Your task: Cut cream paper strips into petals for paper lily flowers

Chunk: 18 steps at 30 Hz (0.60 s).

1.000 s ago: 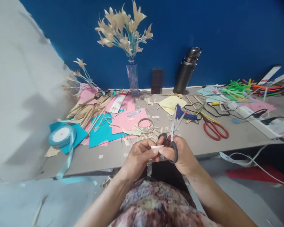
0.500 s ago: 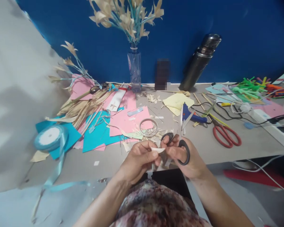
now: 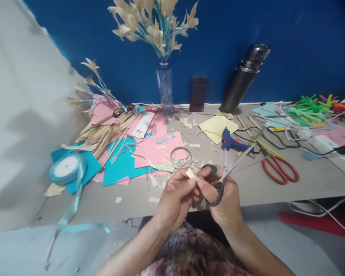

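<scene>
Between thumb and fingers, my left hand (image 3: 175, 199) pinches a small cream strip (image 3: 191, 174), which looks like dried husk or paper. Close beside it, my right hand (image 3: 225, 203) is closed with black-handled scissors (image 3: 228, 168) hooked on its fingers. The scissor blades point up and to the right, away from the strip, and look slightly apart. My right thumb and fingertips meet the strip's lower right end. A roll of tape (image 3: 181, 157) lies just beyond my hands, among cream scraps.
A blue glue gun (image 3: 232, 142) and red-handled scissors (image 3: 280, 169) lie to the right, with cables and a power strip (image 3: 330, 147). Pink sheets (image 3: 143, 155) and a blue ribbon spool (image 3: 66, 168) are left. A bottle of husk flowers (image 3: 165, 86) and a flask (image 3: 241, 84) stand behind.
The scissors have swung from pointing upward to pointing right. My hands have come closer together, and the cream strip has turned. A cream scrap now shows on the table left of my left hand.
</scene>
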### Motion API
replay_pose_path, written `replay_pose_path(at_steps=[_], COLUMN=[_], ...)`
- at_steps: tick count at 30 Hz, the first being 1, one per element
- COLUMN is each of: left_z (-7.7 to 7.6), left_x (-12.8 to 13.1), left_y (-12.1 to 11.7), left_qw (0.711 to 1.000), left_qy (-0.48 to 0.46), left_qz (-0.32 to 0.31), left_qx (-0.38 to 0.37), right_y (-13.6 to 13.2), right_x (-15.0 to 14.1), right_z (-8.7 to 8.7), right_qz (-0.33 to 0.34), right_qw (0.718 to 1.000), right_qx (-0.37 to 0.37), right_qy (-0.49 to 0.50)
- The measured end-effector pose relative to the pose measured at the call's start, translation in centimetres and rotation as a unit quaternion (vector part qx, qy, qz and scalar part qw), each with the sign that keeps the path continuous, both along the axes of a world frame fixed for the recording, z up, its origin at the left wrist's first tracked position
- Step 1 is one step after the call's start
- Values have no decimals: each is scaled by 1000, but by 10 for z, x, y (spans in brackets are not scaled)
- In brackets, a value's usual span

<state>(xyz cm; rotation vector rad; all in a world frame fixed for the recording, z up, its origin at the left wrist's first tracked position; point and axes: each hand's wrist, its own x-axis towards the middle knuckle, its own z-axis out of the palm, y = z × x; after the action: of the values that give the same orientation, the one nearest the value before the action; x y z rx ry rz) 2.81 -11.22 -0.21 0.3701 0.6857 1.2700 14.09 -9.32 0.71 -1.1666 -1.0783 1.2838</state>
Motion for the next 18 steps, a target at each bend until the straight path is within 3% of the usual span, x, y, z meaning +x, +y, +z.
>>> replay_pose_path(at_steps=[2,4,8,11,14,18], left_z=[2,4,7,5,4,2], left_x=[3,0,-12,-21,-26,-27], left_y=[0,1,1,0,0,-2], left_qw=[1000,999,993,984,974,966], left_qy=[6,24,108,162,212,241], left_qz=[15,27,48,55,45,46], left_qx=[-9,-7,7,41,66,86], right_y=[-1,-3,-9,-14,-17,-20], right_x=[2,9,31,42,42,38], right_z=[3,4,0,-5,-8,-8], right_qz=[-17,18,215,314,366,382], right_qw=[998,997,973,944,926,918], right_qx=[36,32,-23,-44,-62,-91], right_qy=[-55,-73,-77,-94,-73,-48])
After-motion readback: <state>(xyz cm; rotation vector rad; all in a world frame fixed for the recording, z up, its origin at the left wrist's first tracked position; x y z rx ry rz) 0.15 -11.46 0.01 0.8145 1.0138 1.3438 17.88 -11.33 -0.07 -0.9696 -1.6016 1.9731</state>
